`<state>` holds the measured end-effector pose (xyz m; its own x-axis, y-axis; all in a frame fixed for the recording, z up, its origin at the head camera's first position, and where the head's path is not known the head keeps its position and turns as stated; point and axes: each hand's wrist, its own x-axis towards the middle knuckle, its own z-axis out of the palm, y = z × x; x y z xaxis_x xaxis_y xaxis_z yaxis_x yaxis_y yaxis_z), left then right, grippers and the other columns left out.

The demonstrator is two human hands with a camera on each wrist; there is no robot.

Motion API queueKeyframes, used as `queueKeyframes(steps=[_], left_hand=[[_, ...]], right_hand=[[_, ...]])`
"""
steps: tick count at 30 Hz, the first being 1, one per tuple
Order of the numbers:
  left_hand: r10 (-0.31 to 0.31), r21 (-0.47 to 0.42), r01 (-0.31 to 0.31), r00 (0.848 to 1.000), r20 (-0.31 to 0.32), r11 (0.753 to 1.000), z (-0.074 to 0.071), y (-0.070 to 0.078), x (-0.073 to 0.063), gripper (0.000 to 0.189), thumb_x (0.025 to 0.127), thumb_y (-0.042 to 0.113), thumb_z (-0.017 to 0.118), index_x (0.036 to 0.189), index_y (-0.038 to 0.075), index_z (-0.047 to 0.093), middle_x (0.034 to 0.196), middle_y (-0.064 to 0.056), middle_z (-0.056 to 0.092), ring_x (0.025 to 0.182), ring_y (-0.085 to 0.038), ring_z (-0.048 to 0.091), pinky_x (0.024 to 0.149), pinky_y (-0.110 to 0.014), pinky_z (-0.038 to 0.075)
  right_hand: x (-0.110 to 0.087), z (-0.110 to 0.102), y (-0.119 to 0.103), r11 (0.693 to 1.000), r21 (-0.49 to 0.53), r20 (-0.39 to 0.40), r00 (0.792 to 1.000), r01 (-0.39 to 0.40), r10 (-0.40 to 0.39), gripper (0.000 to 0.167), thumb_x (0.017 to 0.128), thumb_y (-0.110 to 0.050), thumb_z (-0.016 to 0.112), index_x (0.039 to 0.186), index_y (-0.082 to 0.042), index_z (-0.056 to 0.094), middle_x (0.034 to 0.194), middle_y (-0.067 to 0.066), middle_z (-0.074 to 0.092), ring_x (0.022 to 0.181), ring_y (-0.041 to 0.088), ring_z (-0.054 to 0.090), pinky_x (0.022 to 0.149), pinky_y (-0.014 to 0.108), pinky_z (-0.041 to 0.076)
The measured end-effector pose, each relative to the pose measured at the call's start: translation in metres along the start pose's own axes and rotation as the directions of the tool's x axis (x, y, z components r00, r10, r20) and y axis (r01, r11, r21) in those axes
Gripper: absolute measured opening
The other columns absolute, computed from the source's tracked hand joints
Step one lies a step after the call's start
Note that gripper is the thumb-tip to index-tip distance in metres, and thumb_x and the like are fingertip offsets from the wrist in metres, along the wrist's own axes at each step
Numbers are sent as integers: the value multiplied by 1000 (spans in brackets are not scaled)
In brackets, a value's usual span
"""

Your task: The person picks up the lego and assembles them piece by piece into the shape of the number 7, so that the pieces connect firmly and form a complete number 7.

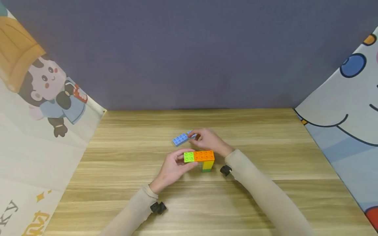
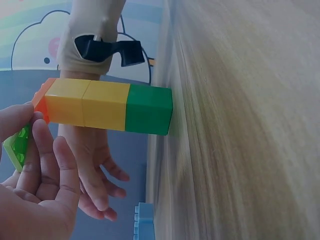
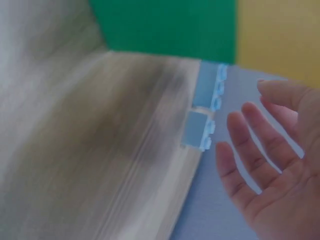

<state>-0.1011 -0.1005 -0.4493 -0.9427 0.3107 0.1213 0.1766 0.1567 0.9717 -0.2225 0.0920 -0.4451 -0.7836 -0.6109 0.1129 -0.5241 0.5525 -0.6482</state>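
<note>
My left hand (image 1: 172,166) pinches a lime green brick (image 1: 188,157) between thumb and fingers. That brick is in line with a long orange brick (image 1: 204,156), at its left end. Under the orange brick's right end stands a column of two yellow bricks (image 2: 86,104) over a green brick (image 2: 149,109), whose base is down at the tabletop. Behind this build, my right hand (image 1: 209,141) reaches over two blue bricks, a longer one (image 1: 180,139) and a shorter one (image 3: 196,129). Its fingers are loosely bent and hold nothing, apart from the blue bricks in the right wrist view.
The wooden table (image 1: 124,157) meets a dark grey panel (image 1: 200,59) at the back. Printed cloths with cartoon figures hang along the left side (image 1: 38,131) and the right side (image 1: 333,108).
</note>
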Motion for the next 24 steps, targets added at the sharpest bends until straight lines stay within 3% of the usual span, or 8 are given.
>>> queueKeyframes(steps=[8,18,24], left_hand=[[0,-10,1,1000,21,1000,0,-2,0,44,95,11,81,136,2,67,121,-18,79,94,-10,76,81,-27,64],[-2,-9,2,1000,18,1000,0,-3,1,44,94,11,81,135,2,68,122,-18,79,94,-9,75,81,-26,64],[-9,-9,9,1000,11,1000,0,-4,2,44,94,9,81,135,2,68,121,-18,79,95,-8,75,82,-26,64]], right_hand=[[10,9,8,997,-76,5,1000,29,-29,25,99,-16,77,122,-8,77,108,7,81,81,12,70,71,26,60],[22,15,15,997,-76,58,998,-28,32,37,101,-21,75,136,-12,71,102,4,76,64,10,56,59,25,49],[30,19,16,990,-125,90,993,-65,76,39,100,-18,73,139,-14,69,129,6,75,81,14,61,77,30,53]])
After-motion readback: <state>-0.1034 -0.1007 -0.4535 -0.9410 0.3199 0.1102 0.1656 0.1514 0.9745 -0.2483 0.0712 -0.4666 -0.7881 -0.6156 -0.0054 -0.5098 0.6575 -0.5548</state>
